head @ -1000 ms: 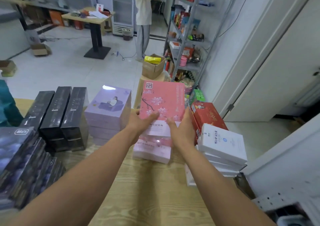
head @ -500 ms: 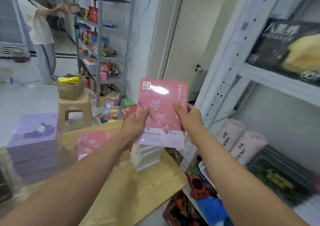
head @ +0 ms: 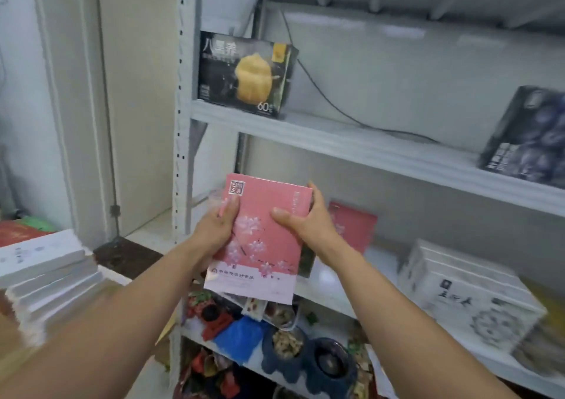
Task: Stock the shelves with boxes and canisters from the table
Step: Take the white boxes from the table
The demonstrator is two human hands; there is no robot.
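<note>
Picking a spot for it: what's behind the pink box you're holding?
A red box stands on the middle shelf behind the pink box, showing past the right hand. The shelf space directly behind is covered.

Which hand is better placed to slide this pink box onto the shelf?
Probably the right hand: it grips the pink box on its right edge, nearest the middle shelf; the left hand sits by the post.

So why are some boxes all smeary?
Head view: the flat pink blossom-print box in the middle looks fairly sharp; the dark blue box at the right edge and the stacked white boxes at the left are smeared, probably motion blur.
</note>
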